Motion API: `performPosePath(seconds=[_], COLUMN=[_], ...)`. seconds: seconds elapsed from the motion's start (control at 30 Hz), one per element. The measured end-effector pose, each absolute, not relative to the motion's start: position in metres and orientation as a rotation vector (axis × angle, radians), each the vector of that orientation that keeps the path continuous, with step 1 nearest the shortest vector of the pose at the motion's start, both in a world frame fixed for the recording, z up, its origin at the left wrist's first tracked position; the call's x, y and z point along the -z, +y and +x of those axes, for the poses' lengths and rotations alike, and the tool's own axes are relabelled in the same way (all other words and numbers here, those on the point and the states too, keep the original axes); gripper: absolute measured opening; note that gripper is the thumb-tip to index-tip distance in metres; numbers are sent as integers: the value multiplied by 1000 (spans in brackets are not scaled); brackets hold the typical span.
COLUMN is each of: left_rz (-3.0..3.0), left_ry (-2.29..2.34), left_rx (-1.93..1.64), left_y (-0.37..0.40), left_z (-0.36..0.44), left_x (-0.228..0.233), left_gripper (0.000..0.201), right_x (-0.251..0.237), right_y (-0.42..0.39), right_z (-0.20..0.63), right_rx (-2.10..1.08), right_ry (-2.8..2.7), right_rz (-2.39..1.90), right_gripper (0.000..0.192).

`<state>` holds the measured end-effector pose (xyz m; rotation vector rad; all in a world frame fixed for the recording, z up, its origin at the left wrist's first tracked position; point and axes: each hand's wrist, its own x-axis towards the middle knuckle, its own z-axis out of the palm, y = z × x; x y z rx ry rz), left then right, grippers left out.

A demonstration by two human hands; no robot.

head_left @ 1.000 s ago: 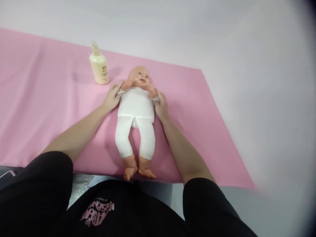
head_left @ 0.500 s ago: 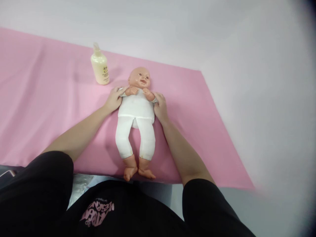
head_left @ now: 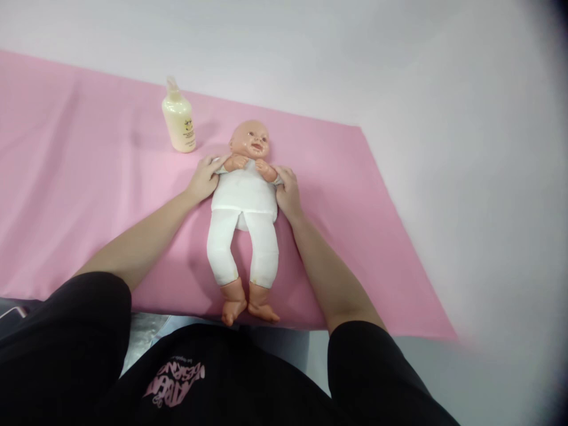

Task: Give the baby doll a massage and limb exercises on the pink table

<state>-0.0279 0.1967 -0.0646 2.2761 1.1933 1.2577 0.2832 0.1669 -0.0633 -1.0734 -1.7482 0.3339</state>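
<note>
A baby doll (head_left: 244, 201) in a white top and white leggings was laid on its back on a pink cloth (head_left: 89, 195), its head toward 12 o'clock and its bare feet toward 6 o'clock, close to the near edge of the cloth. The doll's small arms were bent up over its chest, the hands held just under the chin. The left hand (head_left: 205, 177) was pressed against the doll's shoulder at about 9 o'clock of the torso, its fingers held together and curled round the sleeve and upper arm. The right hand (head_left: 287, 190) was set against the opposite side at about 3 o'clock of the torso, fingers likewise together and wrapped on the sleeve there; how firmly either hand was clamped could not be told. Both forearms were stretched out from black sleeves low in the view, one on each side of the doll's legs. A cream-coloured bottle (head_left: 179, 121) with a spout-like top was stood upright on the cloth at roughly 10 o'clock of the doll's head, near it but apart from it and from the left hand. The bottle was seen to be closed at the top, and it appeared filled with a pale cream liquid, though the level could not be judged through its wall. A small printed mark was borne on its front, too small to be read.
</note>
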Motion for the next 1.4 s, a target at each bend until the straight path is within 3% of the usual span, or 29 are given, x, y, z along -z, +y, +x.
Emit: performPosePath(seconds=[0.4,0.5,0.8,0.97,1.23,1.4], left_rz=[2203,1986,1322,1315,1435,1562], left_ry=[1128,1108,1172,1156,1134,1135], left_rx=[-1342,-1509,-1721,-1687,-1646,-1609], left_y=[198,201,219,221,205,199], left_z=[-30,-30,-36,-38,-33,-31], left_x=[63,66,77,79,65,60], left_gripper=[62,66,54,54,65,61], right_x=[79,86,117,114,73,85], right_y=[175,181,216,212,185,188], right_z=[290,295,325,322,299,299], right_rx=[-437,-504,-410,-431,-216,-237], right_ry=[-1565,-1422,-1223,-1252,-1453,-1510], right_rz=[-1076,-1082,-1049,-1015,-936,-990], right_gripper=[47,54,84,85,77,78])
